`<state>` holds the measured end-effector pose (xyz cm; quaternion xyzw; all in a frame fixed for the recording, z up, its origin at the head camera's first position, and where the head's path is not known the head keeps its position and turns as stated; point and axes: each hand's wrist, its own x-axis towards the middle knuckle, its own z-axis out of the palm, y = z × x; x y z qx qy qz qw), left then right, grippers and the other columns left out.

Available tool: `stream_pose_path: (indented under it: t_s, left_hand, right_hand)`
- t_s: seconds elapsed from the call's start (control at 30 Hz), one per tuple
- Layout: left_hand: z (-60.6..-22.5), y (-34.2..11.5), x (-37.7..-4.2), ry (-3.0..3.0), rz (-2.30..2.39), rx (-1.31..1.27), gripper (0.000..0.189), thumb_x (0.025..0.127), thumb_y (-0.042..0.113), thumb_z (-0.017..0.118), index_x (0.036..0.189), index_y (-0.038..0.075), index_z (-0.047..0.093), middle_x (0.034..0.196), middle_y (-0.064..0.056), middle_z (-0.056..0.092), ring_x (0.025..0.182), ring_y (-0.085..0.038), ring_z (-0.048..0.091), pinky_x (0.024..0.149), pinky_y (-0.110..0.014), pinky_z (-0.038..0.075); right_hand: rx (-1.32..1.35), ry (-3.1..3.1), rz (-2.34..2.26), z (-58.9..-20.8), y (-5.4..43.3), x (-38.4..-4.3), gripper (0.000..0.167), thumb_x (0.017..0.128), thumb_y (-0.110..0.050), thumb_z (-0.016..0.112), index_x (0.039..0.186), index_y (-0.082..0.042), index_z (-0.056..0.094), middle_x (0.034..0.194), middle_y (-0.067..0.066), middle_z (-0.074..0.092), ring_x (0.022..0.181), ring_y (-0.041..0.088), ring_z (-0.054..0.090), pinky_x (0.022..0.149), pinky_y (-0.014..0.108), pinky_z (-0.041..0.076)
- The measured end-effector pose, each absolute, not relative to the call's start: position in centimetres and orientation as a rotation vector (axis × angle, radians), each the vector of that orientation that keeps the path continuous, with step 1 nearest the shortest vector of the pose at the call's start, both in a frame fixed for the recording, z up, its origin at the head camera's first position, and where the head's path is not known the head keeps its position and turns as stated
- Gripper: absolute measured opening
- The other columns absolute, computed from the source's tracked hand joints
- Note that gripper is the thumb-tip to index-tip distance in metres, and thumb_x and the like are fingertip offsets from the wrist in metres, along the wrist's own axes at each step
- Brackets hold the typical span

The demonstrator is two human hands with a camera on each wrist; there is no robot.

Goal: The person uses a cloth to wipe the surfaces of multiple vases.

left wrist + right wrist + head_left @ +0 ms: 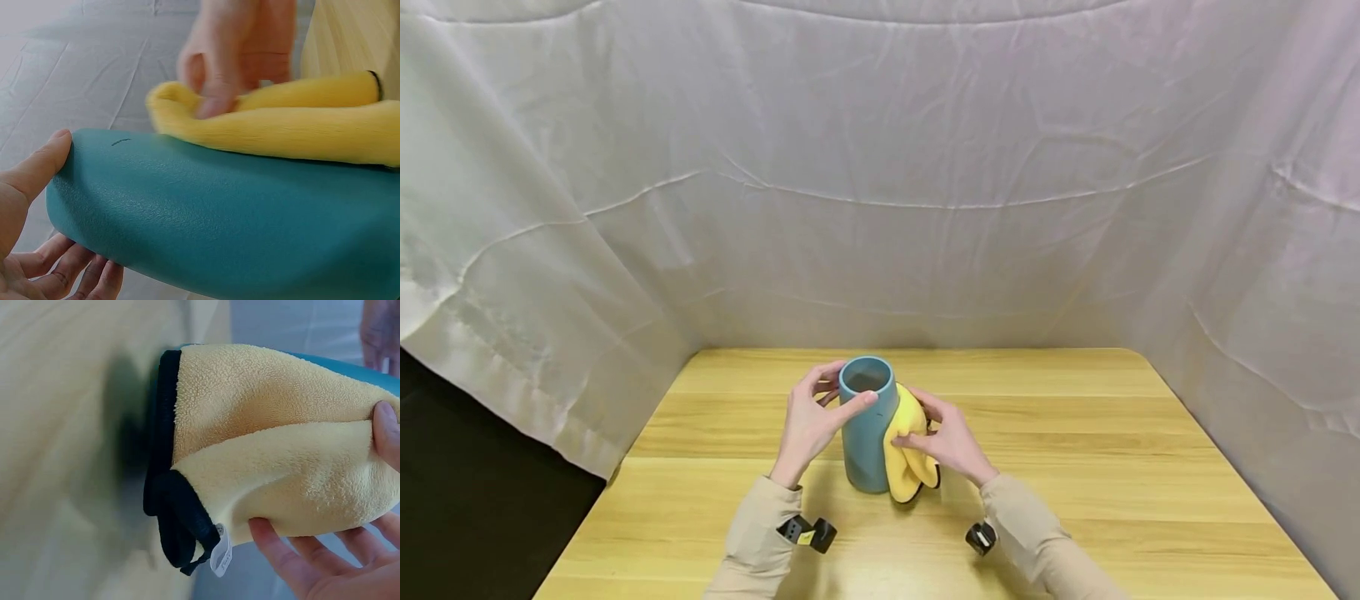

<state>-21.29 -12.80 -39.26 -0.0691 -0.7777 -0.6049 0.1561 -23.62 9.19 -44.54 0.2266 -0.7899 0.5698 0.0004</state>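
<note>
A tall teal vase (865, 454) with a round open mouth stands upright on the table. My left hand (806, 423) holds it near the rim, thumb on the near side and fingers around the left side. A short dark mark (120, 142) shows on its wall in the left wrist view. Against the vase's right side lies a folded yellow towel (901, 477), fuzzy with black edging. My right hand (951, 437) grips this towel between thumb and fingers. In the right wrist view a white tag (220, 550) hangs at the towel's black-edged corner.
The light wooden table (1075, 475) carries the vase. Pale grey cloth curtains (925, 250) hang behind it and along both sides. A dark area (467, 483) lies beyond the table's left edge. Each wrist wears a small black camera (823, 535).
</note>
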Motion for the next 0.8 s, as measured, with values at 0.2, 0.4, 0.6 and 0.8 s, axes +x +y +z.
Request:
stream_pose_path:
  t_s: [0.2, 0.4, 0.6, 0.8]
  left_hand:
    - [-39.2, -12.7, -21.3, -2.224, -1.730, -0.195, 0.054, 0.075, 0.023, 0.090, 0.123, 0.013, 0.068, 0.116, -0.009, 0.069, 0.104, -0.021, 0.062, 0.102, -0.043, 0.056]
    - [-39.2, -12.7, -21.3, -2.224, -1.725, -0.192, 0.054, 0.074, 0.023, 0.090, 0.123, 0.013, 0.068, 0.116, -0.009, 0.069, 0.103, -0.021, 0.062, 0.101, -0.042, 0.056]
    - [-39.2, -12.7, -21.3, -2.226, -1.731, -0.196, 0.053, 0.075, 0.023, 0.090, 0.122, 0.013, 0.068, 0.118, -0.008, 0.069, 0.104, -0.022, 0.062, 0.103, -0.043, 0.055]
    - [-39.2, -12.7, -21.2, -2.230, -1.729, -0.186, 0.052, 0.074, 0.023, 0.090, 0.121, 0.015, 0.069, 0.115, -0.008, 0.069, 0.103, -0.022, 0.062, 0.101, -0.042, 0.056]
  right_hand:
    - [0.759, -2.437, 1.750, -41.5, 8.8, -23.8, 0.073, 0.078, -0.012, 0.084, 0.146, -0.016, 0.054, 0.135, 0.011, 0.065, 0.110, 0.026, 0.063, 0.081, 0.029, 0.062]
    - [0.747, -2.450, 1.701, -40.3, 8.7, -23.7, 0.076, 0.078, -0.014, 0.085, 0.146, -0.016, 0.053, 0.137, 0.010, 0.065, 0.114, 0.029, 0.063, 0.082, 0.040, 0.062]
    - [0.754, -2.438, 1.664, -40.3, 8.6, -23.6, 0.074, 0.078, -0.015, 0.085, 0.145, -0.014, 0.054, 0.136, 0.011, 0.065, 0.112, 0.028, 0.065, 0.081, 0.034, 0.060]
    - [0.780, -2.420, 1.645, -40.8, 8.6, -23.6, 0.073, 0.078, -0.014, 0.085, 0.144, -0.013, 0.055, 0.135, 0.010, 0.066, 0.109, 0.026, 0.065, 0.085, 0.033, 0.058]
